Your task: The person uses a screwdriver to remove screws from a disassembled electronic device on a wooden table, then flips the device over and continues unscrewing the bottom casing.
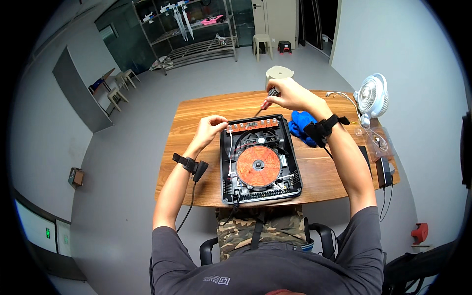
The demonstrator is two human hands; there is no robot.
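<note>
An opened induction cooker (pixel 290 162) lies on the wooden table (pixel 206 113), its black casing exposing a round copper coil (pixel 258 166), a fan and a narrow orange circuit board (pixel 254 125) along the far edge. My right hand (pixel 290 94) grips a screwdriver (pixel 268 97) with a black and red handle, its tip angled down toward the circuit board. My left hand (pixel 210 127) rests with curled fingers against the cooker's far left corner, by the board's end. Both wrists wear black straps.
A blue cloth (pixel 301 125) lies right of the cooker. A small white fan (pixel 372 96), a clear bag (pixel 378 142) and a dark device (pixel 383 172) sit at the table's right end. A round stool (pixel 279 73) stands beyond the table. Metal shelving lines the far wall.
</note>
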